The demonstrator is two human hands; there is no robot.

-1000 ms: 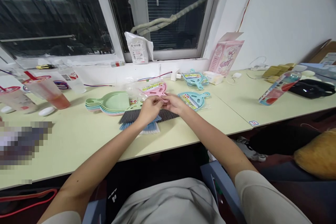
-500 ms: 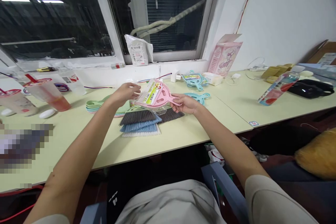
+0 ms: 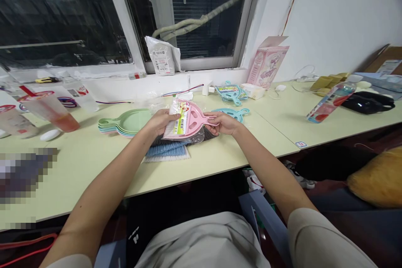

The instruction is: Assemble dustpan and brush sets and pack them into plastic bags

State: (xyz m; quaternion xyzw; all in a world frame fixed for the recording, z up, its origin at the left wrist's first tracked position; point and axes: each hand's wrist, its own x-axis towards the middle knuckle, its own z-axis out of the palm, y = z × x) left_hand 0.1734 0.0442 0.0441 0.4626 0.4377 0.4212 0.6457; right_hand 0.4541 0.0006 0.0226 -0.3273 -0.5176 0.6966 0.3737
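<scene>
A pink dustpan and brush set [image 3: 196, 122] with a yellow-green label, in clear plastic, is held above the table. My left hand [image 3: 162, 122] pinches its bristle end on the left. My right hand [image 3: 224, 123] grips the handle on the right. Below it lie brushes with dark, blue and white bristles [image 3: 168, 151]. A stack of dustpans, green on top [image 3: 135, 119], rests to the left, partly behind my left wrist. Beyond my right hand are a blue dustpan piece [image 3: 237, 114] and a packaged blue set [image 3: 230, 93].
Two drink cups stand at the left, one with a red straw [image 3: 52, 111]. A pink box [image 3: 268, 65] and a white packet [image 3: 163, 56] are by the window. A bottle [image 3: 331, 100] and a black case [image 3: 367, 102] are at the right.
My left hand has moved right and down and closed on the pink set's bristle end. The set has tilted more upright, and more of the green dustpan shows.
</scene>
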